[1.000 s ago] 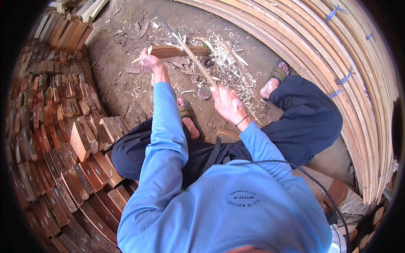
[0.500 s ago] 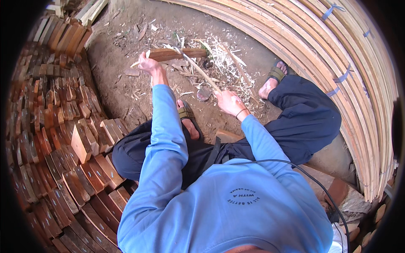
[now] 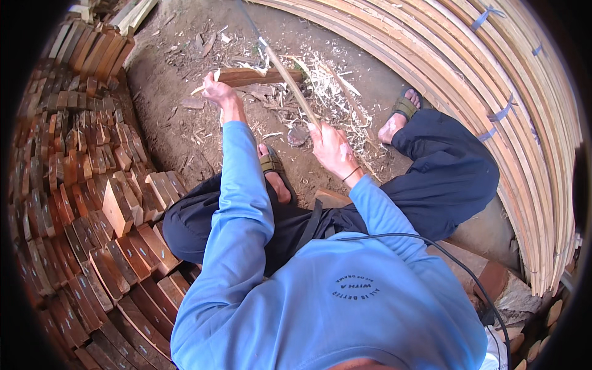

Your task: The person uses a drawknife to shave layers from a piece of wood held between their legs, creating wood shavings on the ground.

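My left hand (image 3: pixel 219 94) is closed around the near-left end of a short brown wood piece (image 3: pixel 259 76), whose held end looks pale and freshly cut. The piece lies crosswise, low over the ground. My right hand (image 3: pixel 333 150) grips the lower end of a long-handled machete (image 3: pixel 288 79). Its pale wooden handle slants up and to the left, and the grey blade points far ahead, raised above the wood piece. Where the blade ends is cut off by the picture's upper edge.
Pale wood shavings (image 3: pixel 333 92) litter the dirt floor between my sandalled feet. Stacked brown wood blocks (image 3: pixel 80 203) rise along the left. Long tied planks (image 3: pixel 493 80) curve along the right. A black cable (image 3: pixel 450 251) runs across my shirt.
The machete has been lifted from the wood piece, its blade swinging up and away. My right hand has come slightly up and left. My left hand and the wood piece stay put.
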Motion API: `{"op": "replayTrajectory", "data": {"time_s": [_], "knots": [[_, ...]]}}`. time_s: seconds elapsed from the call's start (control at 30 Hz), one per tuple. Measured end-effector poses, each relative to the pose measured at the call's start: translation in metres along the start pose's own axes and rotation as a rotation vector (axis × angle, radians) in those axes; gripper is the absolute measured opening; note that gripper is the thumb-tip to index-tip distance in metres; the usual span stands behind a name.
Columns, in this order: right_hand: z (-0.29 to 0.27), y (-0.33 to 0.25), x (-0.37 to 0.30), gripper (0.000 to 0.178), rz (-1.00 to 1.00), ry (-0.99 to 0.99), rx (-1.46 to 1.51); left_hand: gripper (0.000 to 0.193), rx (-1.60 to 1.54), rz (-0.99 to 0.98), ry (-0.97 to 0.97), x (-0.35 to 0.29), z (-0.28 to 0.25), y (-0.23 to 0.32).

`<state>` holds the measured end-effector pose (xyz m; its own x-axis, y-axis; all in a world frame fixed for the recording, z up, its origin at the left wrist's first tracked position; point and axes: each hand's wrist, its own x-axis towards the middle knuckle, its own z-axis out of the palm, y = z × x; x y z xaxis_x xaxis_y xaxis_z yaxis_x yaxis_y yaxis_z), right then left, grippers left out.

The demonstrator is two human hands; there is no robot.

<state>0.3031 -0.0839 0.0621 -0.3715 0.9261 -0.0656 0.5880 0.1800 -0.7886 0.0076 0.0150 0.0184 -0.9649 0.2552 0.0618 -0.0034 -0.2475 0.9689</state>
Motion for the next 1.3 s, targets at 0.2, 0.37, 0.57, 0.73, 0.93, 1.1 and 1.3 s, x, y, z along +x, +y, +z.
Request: {"op": "replayTrajectory", "data": {"time_s": [0.2, 0.37, 0.57, 0.73, 0.93, 1.1, 1.3], "knots": [[0.016, 0.031, -0.002, 0.040, 0.115, -0.220, -0.075, 0.031, -0.010, -0.029, -0.023, 0.011, -0.002, -0.013], [0.007, -0.002, -0.007, 0.040, 0.043, -0.091, 0.026, 0.031, 0.140, 0.072, -0.009, 0.008, -0.002, -0.010], [0.005, 0.015, 0.001, 0.041, 0.014, -0.128, -0.062, 0.033, 0.098, 0.001, 0.014, -0.001, 0.002, 0.006], [0.020, 0.026, -0.001, 0.045, 0.050, -0.137, -0.010, 0.033, 0.144, 0.060, -0.012, 0.001, 0.002, -0.001], [-0.006, -0.007, 0.008, 0.045, 0.093, -0.089, 0.060, 0.033, 0.063, -0.025, 0.013, 0.009, -0.008, -0.002], [0.024, 0.044, -0.001, 0.047, 0.167, -0.282, -0.119, 0.030, -0.101, -0.117, 0.025, -0.003, 0.012, -0.005], [0.003, -0.001, -0.002, 0.045, 0.027, -0.084, 0.017, 0.032, 0.174, 0.103, -0.054, 0.023, -0.007, -0.029]]}}
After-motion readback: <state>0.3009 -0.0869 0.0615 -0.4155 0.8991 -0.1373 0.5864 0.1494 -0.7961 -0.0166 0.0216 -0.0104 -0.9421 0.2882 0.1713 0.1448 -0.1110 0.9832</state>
